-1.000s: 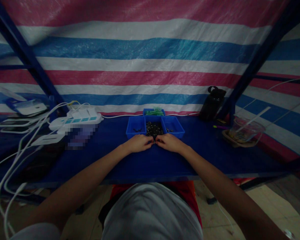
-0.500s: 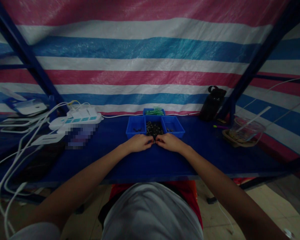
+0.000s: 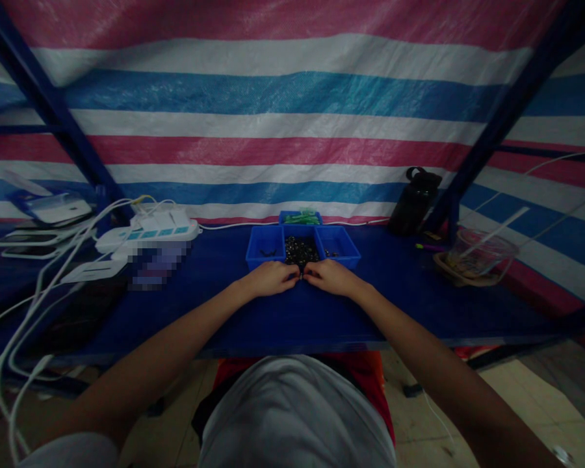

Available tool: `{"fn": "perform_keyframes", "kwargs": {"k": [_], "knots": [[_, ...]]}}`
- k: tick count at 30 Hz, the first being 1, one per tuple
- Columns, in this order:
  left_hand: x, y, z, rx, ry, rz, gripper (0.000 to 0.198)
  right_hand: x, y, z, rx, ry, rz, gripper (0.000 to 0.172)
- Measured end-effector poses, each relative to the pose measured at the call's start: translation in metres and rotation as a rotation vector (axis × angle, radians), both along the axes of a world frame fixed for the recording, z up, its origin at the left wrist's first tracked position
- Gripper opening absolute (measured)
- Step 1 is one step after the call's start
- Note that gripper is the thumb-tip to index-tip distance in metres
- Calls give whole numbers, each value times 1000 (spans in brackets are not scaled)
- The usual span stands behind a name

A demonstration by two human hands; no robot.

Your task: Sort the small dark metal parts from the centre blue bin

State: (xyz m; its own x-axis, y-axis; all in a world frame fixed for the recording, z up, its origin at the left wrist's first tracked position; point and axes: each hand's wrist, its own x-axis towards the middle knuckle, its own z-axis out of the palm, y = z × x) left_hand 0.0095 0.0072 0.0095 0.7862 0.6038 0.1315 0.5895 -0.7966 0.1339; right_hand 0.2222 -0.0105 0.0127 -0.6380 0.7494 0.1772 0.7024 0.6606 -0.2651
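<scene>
My left hand [image 3: 274,278] and my right hand [image 3: 330,275] meet fingertip to fingertip at the front of the middle blue bin. Both are closed in a pinch; whatever lies between the fingers is too small to name. Just beyond them, a heap of small dark, shiny parts [image 3: 301,249] fills the middle bin. The left blue bin [image 3: 257,238] has a few dark pieces in it. A few small metallic pieces lie in the right blue bin [image 3: 344,242]. Behind stands another blue bin [image 3: 285,215] with green packets [image 3: 306,216].
On the left are a white power strip [image 3: 175,232], several white cables and phones [image 3: 29,236]. A black bottle [image 3: 413,203] stands at the back right, near a clear plastic bowl [image 3: 480,250]. Striped sheeting hangs behind the blue table [image 3: 292,325].
</scene>
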Motion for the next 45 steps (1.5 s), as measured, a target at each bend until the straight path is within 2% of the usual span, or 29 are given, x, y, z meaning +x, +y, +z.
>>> {"fn": "perform_keyframes", "kwargs": {"k": [45], "knots": [[0,0,2,-13,-2,15,20,0,0,2,-25,-2,-24,16]]}}
